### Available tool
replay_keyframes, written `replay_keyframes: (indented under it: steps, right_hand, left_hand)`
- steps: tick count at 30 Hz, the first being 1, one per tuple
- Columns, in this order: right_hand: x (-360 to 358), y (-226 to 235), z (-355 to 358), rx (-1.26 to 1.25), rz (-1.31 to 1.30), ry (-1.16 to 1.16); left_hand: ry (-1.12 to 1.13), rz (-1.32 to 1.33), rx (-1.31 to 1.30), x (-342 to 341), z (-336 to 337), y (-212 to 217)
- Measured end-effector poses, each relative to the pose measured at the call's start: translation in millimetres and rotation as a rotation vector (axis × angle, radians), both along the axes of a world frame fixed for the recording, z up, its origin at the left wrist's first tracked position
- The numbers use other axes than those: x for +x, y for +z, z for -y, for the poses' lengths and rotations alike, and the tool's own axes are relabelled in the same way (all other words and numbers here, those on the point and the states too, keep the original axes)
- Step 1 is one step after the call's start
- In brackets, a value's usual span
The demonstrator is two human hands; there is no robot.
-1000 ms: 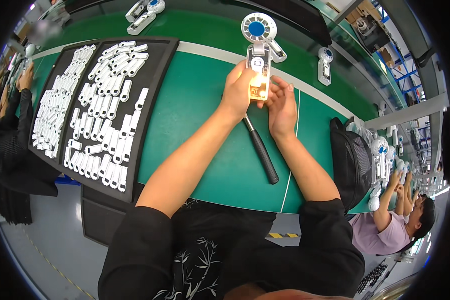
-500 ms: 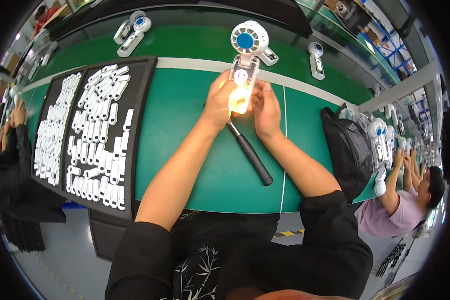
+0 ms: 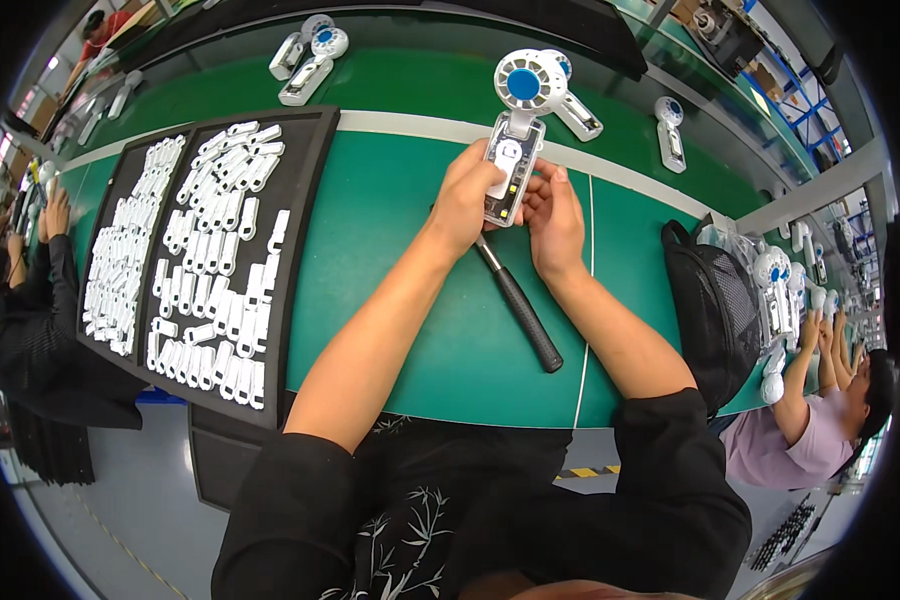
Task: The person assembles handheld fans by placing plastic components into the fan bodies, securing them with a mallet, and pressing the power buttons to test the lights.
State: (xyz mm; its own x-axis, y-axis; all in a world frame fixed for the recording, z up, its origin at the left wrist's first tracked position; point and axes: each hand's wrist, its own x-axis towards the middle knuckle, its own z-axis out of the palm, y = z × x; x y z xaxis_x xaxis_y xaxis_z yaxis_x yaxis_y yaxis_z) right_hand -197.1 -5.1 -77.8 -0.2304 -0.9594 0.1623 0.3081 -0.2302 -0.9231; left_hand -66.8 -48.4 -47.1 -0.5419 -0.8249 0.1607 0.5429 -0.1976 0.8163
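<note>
A white handheld fan (image 3: pixel 523 85) with a blue centre and a clear handle stands upright over the green table. My left hand (image 3: pixel 462 200) is wrapped round its handle, the thumb lying on the white panel at the front. Small yellow lit spots show low on the handle. Beside the handle's right edge is my right hand (image 3: pixel 557 228), fingers loosely bent and apart; whether the fingertips touch the fan I cannot tell. Under my hands lies a tool with a black textured grip (image 3: pixel 527 318) and a metal shaft, its far end hidden.
To the left, a black foam tray (image 3: pixel 315 190) holds many white handle parts. A black mesh bag (image 3: pixel 712 310) stands at right, near several bagged fans (image 3: pixel 773 280). Other fans (image 3: pixel 578 115) lie along the back strip. Co-workers sit on both sides.
The bright orange glow in the fan's handle has gone, leaving small yellow spots. The view has shifted, so most of the scene sits slightly further right. My left hand keeps its hold.
</note>
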Motion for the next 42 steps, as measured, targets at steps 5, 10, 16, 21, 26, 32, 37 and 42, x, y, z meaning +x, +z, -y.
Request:
replay_keyframes:
  steps: [5, 10, 16, 21, 26, 32, 37, 42]
  right_hand:
    - [-2.1, 3.4, -2.9, 0.013, 0.062, 0.017]
    - [21.1, 36.7, -13.0, 0.205, -0.035, 0.187]
    - [-6.1, 13.3, 70.2, 0.406, 0.118, 0.082]
    - [9.1, 12.6, 97.7, 0.302, -0.164, -0.026]
    - [28.3, -1.5, 42.4, -0.311, -0.923, -0.146]
    - [17.0, -7.7, 52.9, -0.212, -0.775, -0.118]
    - [31.3, 3.4, 47.4, -0.009, -0.613, -0.148]
    - [27.3, -3.2, 53.9, -0.082, -0.433, -0.079]
  left_hand:
    - [0.043, -0.024, -0.042, -0.4, -2.2, 1.7]
    - [0.068, 0.040, -0.060, 3.1, 4.4, -1.7]
    - [0.624, 0.537, -0.532, -22.5, -7.9, -25.1]
    - [0.712, 0.525, -0.600, -22.2, -8.7, -25.5]
    - [0.780, 0.507, -0.650, -14.2, -0.7, -26.3]
    - [0.824, 0.356, -0.641, -12.3, -12.8, -3.0]
    - [0.524, -0.367, -0.734, 6.9, -74.6, 102.8]
    - [-0.004, -0.264, -0.901, 30.0, -122.9, 135.1]
